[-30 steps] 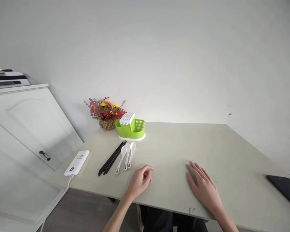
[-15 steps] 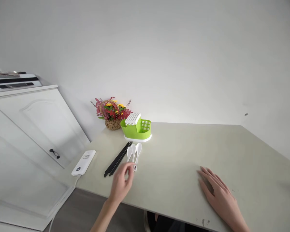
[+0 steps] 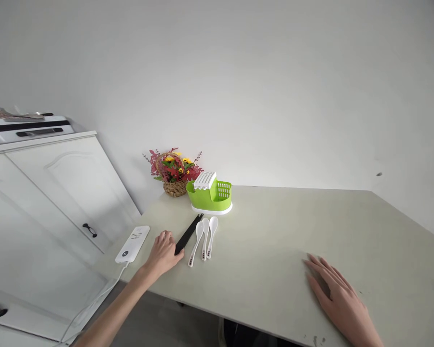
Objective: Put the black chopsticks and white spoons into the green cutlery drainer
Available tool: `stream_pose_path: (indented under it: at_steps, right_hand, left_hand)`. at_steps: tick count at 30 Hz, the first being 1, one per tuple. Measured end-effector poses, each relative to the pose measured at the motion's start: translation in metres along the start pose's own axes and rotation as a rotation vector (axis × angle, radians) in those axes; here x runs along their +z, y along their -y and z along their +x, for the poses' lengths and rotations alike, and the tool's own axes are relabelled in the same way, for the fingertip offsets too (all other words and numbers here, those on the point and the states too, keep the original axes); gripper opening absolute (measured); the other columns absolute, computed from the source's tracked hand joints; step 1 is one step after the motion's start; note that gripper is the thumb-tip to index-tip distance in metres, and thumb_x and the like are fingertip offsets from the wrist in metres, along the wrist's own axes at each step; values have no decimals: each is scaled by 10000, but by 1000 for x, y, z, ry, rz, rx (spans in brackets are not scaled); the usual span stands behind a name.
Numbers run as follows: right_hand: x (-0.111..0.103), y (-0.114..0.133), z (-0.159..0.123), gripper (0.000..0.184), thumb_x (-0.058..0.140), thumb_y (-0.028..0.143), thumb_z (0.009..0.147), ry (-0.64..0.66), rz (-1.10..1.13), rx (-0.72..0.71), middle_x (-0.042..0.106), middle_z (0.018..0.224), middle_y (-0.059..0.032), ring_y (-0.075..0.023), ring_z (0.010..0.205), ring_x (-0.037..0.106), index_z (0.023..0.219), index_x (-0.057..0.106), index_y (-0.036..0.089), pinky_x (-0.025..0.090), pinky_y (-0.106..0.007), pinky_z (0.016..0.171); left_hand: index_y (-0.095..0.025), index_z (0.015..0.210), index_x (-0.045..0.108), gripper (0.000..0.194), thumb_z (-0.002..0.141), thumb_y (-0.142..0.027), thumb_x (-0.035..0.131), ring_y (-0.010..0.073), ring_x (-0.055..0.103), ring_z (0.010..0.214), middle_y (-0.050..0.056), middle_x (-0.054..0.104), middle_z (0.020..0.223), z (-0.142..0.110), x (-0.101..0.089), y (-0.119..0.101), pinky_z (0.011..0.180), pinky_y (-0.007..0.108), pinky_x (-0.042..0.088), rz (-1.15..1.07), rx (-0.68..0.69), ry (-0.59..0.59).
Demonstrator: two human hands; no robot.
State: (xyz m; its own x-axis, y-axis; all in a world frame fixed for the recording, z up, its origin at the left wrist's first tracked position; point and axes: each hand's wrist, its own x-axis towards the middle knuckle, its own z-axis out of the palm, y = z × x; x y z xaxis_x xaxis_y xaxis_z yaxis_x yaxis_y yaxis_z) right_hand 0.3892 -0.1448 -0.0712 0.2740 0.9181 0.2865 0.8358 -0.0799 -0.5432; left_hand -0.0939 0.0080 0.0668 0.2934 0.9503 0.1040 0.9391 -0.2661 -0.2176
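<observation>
On the surface, chopsticks are partly covered by the left hand, pinch not determinable; grasping is judged in hand, firm closing called for; right hand spread.

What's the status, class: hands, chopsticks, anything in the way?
Left hand at near end of black chopsticks, grip unclear. Right hand open, palm down on table. Three white spoons close alongside chopsticks, none between them and left hand.

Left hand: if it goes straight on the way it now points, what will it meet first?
The left hand would most likely meet the black chopsticks first. They lie right beside its thumb; actual contact is hard to tell.
</observation>
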Motion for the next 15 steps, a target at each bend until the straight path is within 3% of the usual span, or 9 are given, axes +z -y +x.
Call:
stream_pose_path:
  at_steps: [4,7,15]
  right_hand:
    - [-1,0,0,562,386,612,993,12,3,8,462,1611,38,-309,1517,378,1456,570,353,401,-565,1198]
    - [-3,2,0,541,386,600,995,8,1,6,488,1593,43,-304,1513,385,1436,587,358,401,-562,1198]
    - [-5,8,2,512,394,554,1009,-3,18,-14,509,1578,36,-291,1513,388,1422,600,332,379,-537,1220]
  left_hand:
    - [-96,964,784,417,907,-416,523,386,521,1255,242,633,1219,16,-12,-5,1049,456,411,79,27,195]
    - [-77,965,791,382,884,-353,539,403,520,1258,262,620,1248,24,-12,-9,1039,475,406,112,-5,278]
    - [-6,1097,716,371,841,-115,470,423,560,1210,320,601,1260,19,-6,-11,980,509,442,77,-100,210]
